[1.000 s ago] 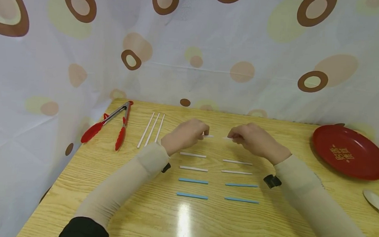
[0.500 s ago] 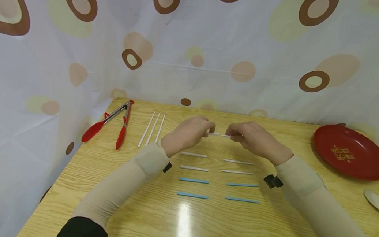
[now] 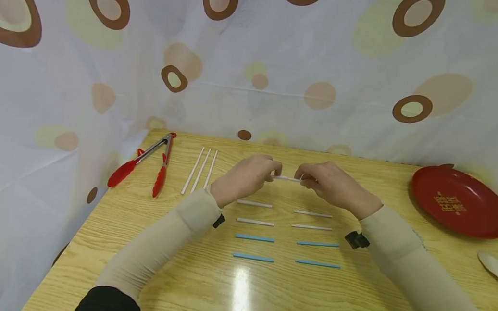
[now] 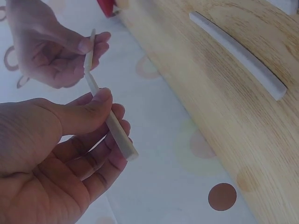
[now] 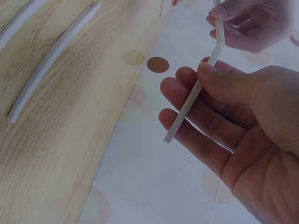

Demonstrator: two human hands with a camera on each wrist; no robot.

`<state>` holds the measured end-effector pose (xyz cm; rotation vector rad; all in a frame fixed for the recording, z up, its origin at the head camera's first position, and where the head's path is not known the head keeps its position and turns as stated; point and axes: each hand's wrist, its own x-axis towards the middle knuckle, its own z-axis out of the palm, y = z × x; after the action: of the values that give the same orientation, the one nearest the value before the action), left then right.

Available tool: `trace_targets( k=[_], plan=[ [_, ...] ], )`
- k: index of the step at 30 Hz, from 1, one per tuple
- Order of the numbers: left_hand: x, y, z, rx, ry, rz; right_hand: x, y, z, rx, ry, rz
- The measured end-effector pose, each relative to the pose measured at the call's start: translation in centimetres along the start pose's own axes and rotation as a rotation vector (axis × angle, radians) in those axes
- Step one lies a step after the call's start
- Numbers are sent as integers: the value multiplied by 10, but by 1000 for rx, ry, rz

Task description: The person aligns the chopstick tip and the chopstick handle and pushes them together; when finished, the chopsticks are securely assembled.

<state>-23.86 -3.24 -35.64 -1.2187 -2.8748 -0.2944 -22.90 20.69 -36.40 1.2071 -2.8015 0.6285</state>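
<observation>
High over the far part of the table, my left hand (image 3: 249, 175) pinches a slim white stick (image 4: 120, 135) between thumb and fingers. Facing it, my right hand (image 3: 331, 183) pinches a second white stick (image 5: 187, 109) the same way. The inner ends of the two sticks meet between the hands, with a slight bend at the join in both wrist views. Nearer me on the table lie two rows of short white sticks (image 3: 255, 221) and two rows of blue sticks (image 3: 253, 257), each row a left and a right piece.
At the back left, red-tipped tongs (image 3: 159, 175) lie spread beside three longer white sticks (image 3: 199, 170). A red plate (image 3: 480, 203) sits at the far right, and a pale spoon (image 3: 493, 264) lies in front of it. A patterned cloth (image 3: 278, 114) hangs behind the table (image 3: 308, 299).
The two hands have drawn together, the left moving slightly right. The gap between the inner ends of the two held white sticks has closed.
</observation>
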Motion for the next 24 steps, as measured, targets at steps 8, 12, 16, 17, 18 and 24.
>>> trace_targets(
  k=[8, 12, 16, 17, 18, 24],
  plan=[
    [1, 0, 3, 36, -8, 24, -1, 0, 2, -8, -10, -4],
    [2, 1, 5, 54, -20, 36, -1, 0, 3, -15, -17, -8],
    [3, 1, 6, 62, -21, 21, 0, -1, 3, -26, -23, 16],
    [3, 1, 6, 62, -21, 17, 0, -1, 3, -32, -21, 21],
    [2, 1, 6, 63, -20, 15, 0, -2, 4, -41, -20, 27],
    [1, 3, 8, 57, -7, 7, -1, -5, 7, -109, 11, 32]
  ],
)
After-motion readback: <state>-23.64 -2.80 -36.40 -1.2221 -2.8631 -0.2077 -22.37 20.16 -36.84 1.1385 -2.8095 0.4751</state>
